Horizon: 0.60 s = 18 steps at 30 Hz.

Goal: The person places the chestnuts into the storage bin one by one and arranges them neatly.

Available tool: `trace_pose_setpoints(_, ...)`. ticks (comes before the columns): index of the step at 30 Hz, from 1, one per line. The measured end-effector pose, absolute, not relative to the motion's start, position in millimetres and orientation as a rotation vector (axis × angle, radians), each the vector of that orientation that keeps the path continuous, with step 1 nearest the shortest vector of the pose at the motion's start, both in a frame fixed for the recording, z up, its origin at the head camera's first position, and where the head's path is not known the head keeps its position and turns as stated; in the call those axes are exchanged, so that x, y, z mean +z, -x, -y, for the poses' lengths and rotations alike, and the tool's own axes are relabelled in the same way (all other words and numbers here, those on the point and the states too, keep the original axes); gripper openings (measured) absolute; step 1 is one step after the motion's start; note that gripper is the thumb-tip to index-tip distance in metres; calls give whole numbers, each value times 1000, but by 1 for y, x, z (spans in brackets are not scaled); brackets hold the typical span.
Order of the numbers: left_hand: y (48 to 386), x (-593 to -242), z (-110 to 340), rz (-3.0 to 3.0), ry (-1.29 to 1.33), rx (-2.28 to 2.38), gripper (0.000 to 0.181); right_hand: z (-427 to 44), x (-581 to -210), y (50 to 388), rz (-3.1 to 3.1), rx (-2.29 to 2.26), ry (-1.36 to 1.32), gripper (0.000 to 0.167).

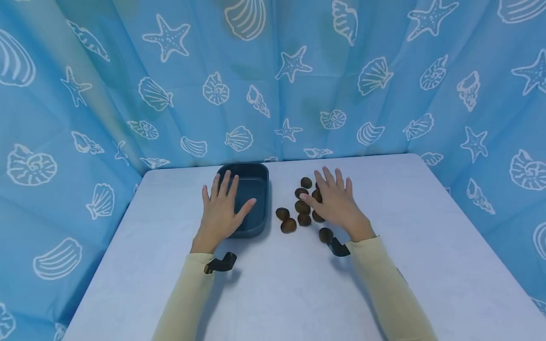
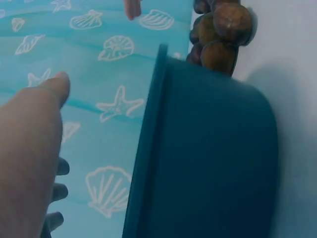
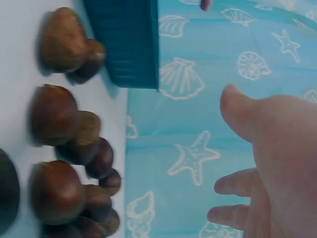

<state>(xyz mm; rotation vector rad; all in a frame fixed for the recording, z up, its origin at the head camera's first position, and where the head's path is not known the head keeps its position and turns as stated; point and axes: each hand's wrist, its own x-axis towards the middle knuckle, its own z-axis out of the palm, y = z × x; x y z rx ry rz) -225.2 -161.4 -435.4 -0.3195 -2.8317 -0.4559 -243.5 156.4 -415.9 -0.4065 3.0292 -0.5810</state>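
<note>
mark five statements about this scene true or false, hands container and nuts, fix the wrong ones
1. The left hand is over the dark container. True.
2. The chestnuts lie inside the container. False: they lie beside it on the white table.
3. In the head view, the container is left of the chestnuts. True.
4. The right hand grips a chestnut. False: its fingers are spread and hold nothing.
5. The curtain shows shells and starfish. True.
</note>
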Motion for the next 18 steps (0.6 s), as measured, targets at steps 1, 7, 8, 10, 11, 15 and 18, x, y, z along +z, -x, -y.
trace_pose_setpoints(1,225,-435,165,2831,309,-475,89,-159,-413,245,-3035,-607,418,90)
trace_pose_setpoints(7,224,-439,186,2815,271,-588,90,-179,-408,250,-3100,-823,453,73)
trace_pose_setpoints(8,224,-440,190,2808,263,-612,90,-182,-408,250,-3102,-870,444,70)
trace_pose_setpoints(10,223,-441,196,2797,242,-659,89,-187,-407,250,-3096,-955,416,67)
trace_pose_setpoints(11,222,-442,200,2794,229,-677,89,-188,-406,250,-3090,-991,401,66)
trace_pose_setpoints(15,220,-446,210,2829,172,-719,92,-192,-404,251,-3061,-1054,330,66)
trace_pose_setpoints(18,220,-452,217,2873,141,-727,95,-195,-405,252,-3062,-1037,293,65)
